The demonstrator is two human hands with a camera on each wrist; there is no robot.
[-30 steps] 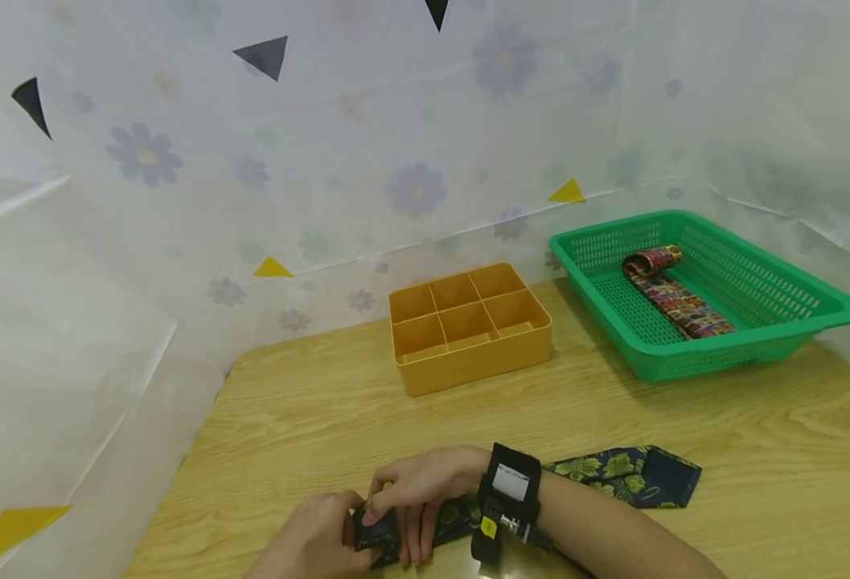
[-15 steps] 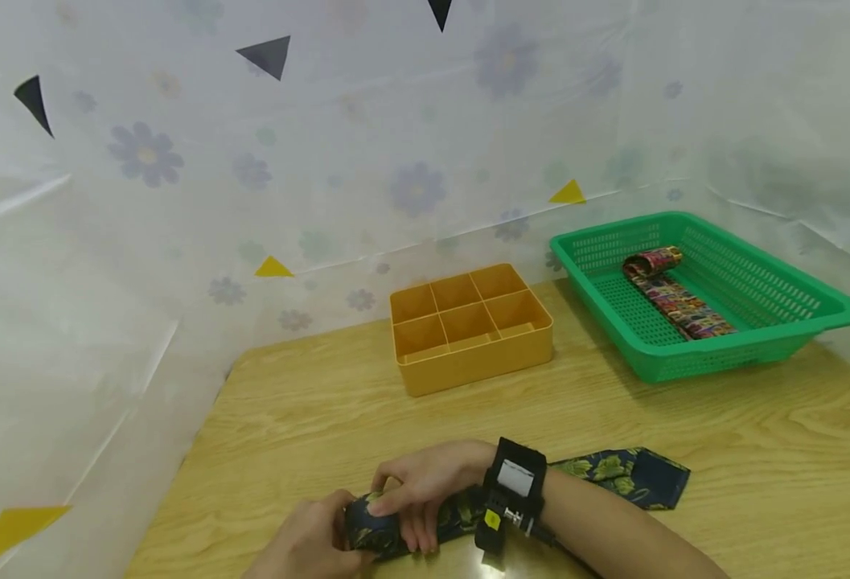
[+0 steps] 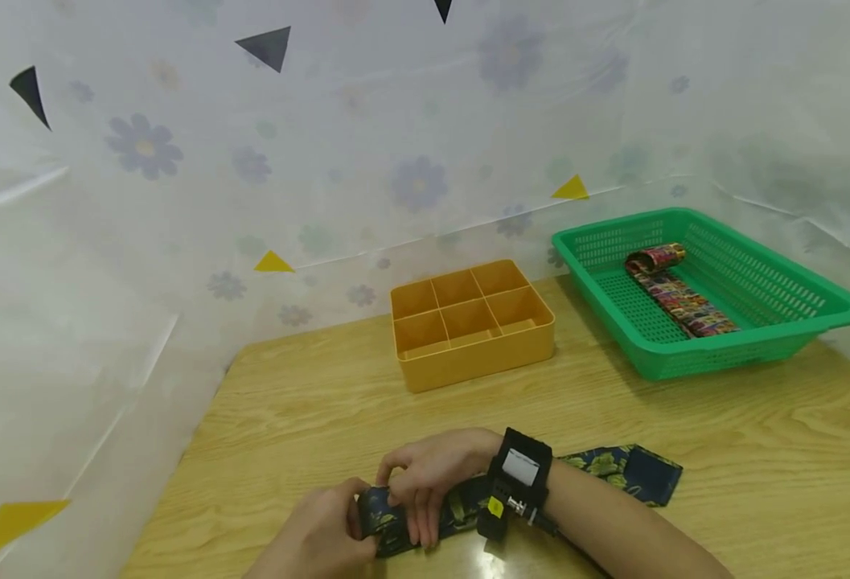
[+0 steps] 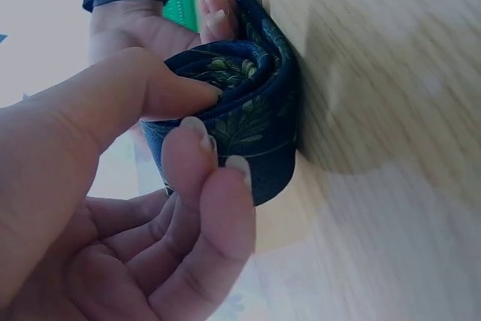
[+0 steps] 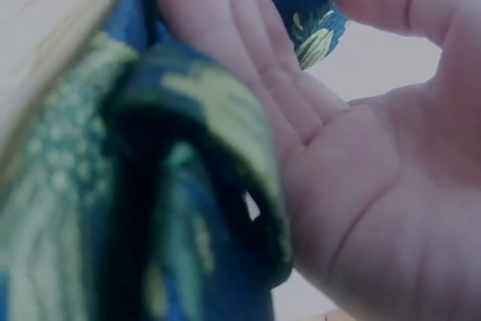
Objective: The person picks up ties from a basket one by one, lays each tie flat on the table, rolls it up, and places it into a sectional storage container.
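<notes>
A dark blue tie with a yellow-green leaf print (image 3: 613,468) lies along the table's near edge, its left end wound into a small roll (image 3: 384,519). My left hand (image 3: 323,539) pinches that roll (image 4: 240,110) between thumb and fingers. My right hand (image 3: 425,482) curls over the roll from the right, fingers on the cloth (image 5: 188,186). A black wrist strap with a camera (image 3: 515,482) sits on the right forearm. The tie's wide end lies flat at the right.
A yellow six-compartment box (image 3: 471,322) stands mid-table. Behind it to the right is a green perforated basket (image 3: 757,338) holding a partly rolled multicoloured tie (image 3: 674,293). A floral plastic sheet walls the back and left. The wooden table (image 3: 757,434) extends right.
The roll has grown and shifted slightly right under both hands. The tie's wide end has been drawn leftward, leaving less flat length on the table.
</notes>
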